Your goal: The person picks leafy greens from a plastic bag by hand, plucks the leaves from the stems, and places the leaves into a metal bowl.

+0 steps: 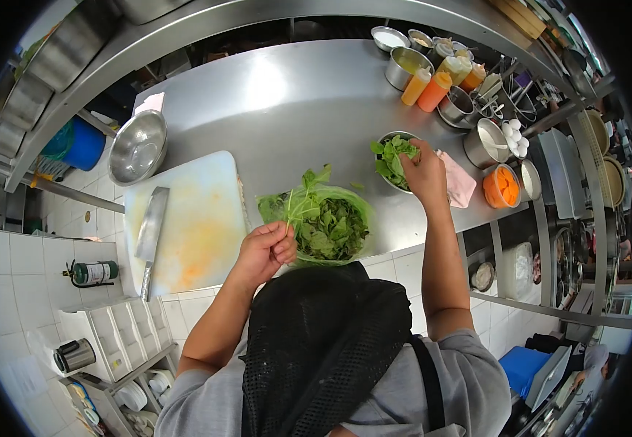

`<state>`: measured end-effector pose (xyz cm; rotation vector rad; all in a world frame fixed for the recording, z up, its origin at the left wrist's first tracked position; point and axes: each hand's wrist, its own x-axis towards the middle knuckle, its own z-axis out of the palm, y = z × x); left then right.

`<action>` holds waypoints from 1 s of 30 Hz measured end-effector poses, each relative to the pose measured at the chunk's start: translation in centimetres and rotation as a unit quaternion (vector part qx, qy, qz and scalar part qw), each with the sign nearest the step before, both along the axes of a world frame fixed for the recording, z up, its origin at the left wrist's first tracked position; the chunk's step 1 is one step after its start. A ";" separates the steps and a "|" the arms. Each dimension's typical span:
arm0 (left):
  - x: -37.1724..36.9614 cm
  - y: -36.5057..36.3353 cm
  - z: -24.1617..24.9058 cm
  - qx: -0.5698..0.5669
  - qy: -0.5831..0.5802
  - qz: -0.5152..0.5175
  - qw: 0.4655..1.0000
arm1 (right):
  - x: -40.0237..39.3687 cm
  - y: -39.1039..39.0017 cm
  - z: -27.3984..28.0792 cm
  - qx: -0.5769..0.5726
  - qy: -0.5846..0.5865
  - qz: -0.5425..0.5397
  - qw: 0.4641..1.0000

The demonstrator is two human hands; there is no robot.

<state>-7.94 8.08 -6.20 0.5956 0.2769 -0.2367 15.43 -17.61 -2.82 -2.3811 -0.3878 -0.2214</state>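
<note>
A stem of leafy greens (303, 204) is pinched in my left hand (266, 251), its leaves pointing up over a green-tinted plastic bag. That bag holds many loose dark green leaves (334, 231) and lies at the near edge of the steel table. My right hand (427, 173) is over a metal bowl (401, 188) of picked leaves (395, 154), its fingers closed at the leaves on the bowl's right side. Whether a leaf is between those fingers is hard to make out. One small leaf (358, 186) lies on the table between bag and bowl.
A white cutting board (207, 218) with a cleaver (152, 226) and an empty metal bowl (138, 148) are at left. Sauce bottles (434, 91), a pink cloth (457, 180), an orange-filled tub (502, 186), a metal pot (485, 144) and eggs (515, 137) stand at right.
</note>
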 end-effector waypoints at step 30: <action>0.3 -0.1 1.2 0.202 0.034 -0.044 0.978 | -7.0 6.4 1.0 0.009 0.091 0.393 0.915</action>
